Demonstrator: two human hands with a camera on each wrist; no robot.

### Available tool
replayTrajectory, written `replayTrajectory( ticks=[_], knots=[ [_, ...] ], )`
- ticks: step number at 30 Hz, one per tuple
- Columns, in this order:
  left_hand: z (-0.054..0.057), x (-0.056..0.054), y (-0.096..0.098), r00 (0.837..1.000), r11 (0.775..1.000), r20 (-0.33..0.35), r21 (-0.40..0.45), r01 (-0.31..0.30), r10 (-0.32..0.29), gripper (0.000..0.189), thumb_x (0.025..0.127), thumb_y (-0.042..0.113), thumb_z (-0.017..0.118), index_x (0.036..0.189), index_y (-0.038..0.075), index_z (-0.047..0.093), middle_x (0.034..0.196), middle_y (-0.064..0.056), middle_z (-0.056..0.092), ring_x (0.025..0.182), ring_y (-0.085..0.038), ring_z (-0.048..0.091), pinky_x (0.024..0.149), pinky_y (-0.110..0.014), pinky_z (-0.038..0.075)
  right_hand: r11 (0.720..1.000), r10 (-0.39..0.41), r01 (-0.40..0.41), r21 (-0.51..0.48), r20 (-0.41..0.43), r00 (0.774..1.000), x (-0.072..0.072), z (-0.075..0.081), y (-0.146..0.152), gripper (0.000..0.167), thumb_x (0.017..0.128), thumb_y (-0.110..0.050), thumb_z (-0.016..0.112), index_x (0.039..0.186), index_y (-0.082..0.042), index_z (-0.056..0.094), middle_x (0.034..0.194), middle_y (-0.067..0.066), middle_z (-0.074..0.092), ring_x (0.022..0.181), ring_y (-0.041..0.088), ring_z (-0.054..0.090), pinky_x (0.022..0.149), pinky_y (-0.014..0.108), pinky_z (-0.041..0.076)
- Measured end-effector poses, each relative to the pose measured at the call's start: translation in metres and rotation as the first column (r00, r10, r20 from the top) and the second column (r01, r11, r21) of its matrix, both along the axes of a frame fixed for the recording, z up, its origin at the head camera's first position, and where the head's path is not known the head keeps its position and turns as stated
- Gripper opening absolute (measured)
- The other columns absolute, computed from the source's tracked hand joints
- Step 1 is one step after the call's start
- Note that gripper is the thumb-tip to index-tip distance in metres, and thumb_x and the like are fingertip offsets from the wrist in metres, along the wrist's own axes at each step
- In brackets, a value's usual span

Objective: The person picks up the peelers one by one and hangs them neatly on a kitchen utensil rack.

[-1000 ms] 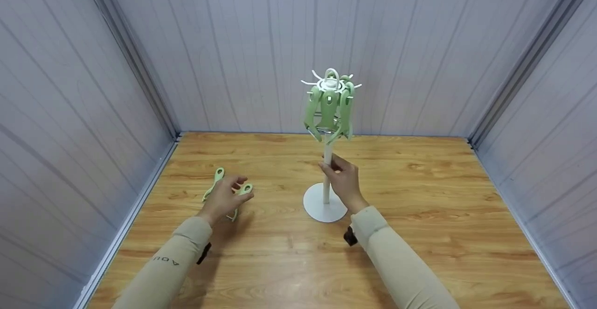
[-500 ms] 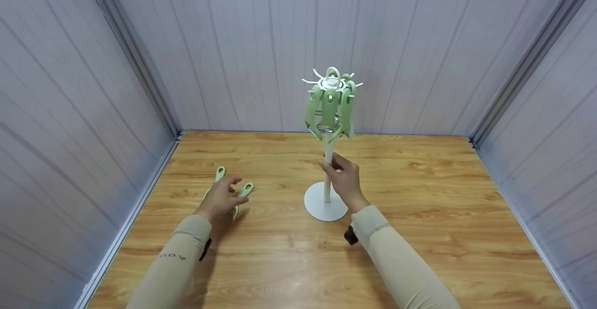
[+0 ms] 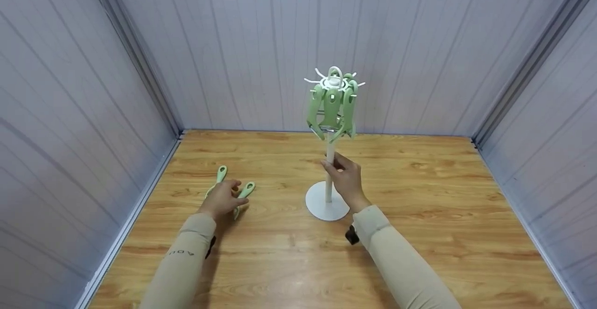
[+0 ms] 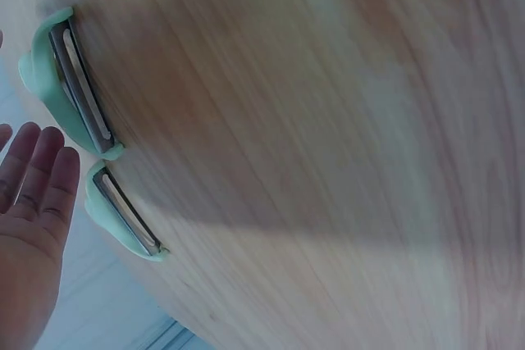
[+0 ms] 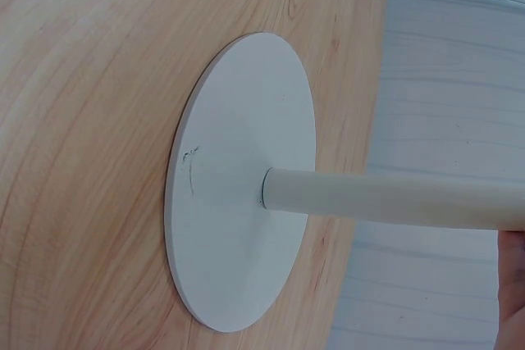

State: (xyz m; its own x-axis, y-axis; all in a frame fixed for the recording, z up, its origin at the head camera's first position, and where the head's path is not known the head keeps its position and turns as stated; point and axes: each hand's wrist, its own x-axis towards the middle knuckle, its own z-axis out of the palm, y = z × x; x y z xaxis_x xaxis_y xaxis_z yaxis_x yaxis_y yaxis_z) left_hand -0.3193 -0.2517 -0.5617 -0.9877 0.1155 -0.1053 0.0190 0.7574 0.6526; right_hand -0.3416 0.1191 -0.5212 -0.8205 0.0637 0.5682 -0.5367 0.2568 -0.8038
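My right hand (image 3: 346, 178) grips the white pole (image 3: 329, 190) of an upright rack, thumb and fingers around it. Green vegetable peelers (image 3: 331, 108) hang from hooks at the rack's top. Its round white base (image 5: 238, 178) sits on the table. On the left, my left hand (image 3: 221, 200) is over two more green peelers, partly covering both. The handle of one peeler (image 3: 221, 173) points away beyond the fingers; the other peeler (image 3: 247, 189) slants out by the thumb. In the left wrist view, the fingers are extended beside both peelers' metal blades, holding neither.
The wooden table (image 3: 289, 262) is enclosed by pale panel walls (image 3: 242, 52) at the back and on both sides. Some white hooks (image 3: 313, 80) at the rack's top stick out bare.
My left hand has drawn back slightly and lowered over the two peelers, uncovering more of the nearer handle. The right hand stays on the pole, and the rack stands as before.
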Motion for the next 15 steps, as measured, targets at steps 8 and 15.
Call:
replayTrajectory(
  ticks=[8,15],
  knots=[
    [-0.005,-0.0045,0.0028,1.0,0.999,0.009,-0.037,0.01,-0.01,0.061,0.099,0.023,0.081,0.148,-0.007,0.059,0.136,-0.025,0.07,0.122,-0.039,0.07,0.107,-0.057,0.056,0.999,0.015,-0.015,0.031,-0.001,1.0,-0.0011,-0.0004,0.0036,0.015,0.097,-0.007,0.082,0.111,-0.001,0.083,0.091,0.016,0.082,0.077,0.009,0.068,0.073,0.017,0.054],
    [-0.0085,-0.0086,0.0022,1.0,1.0,0.027,-0.024,0.014,-0.014,0.014,0.097,0.015,0.081,0.101,0.007,0.071,0.084,-0.003,0.066,0.067,-0.014,0.061,0.061,-0.03,0.05,0.999,0.011,-0.012,0.042,0.02,1.0,-0.0001,-0.0005,0.0038,0.016,0.099,-0.009,0.081,0.113,-0.001,0.082,0.092,0.015,0.082,0.078,0.008,0.069,0.075,0.019,0.056]
  ],
)
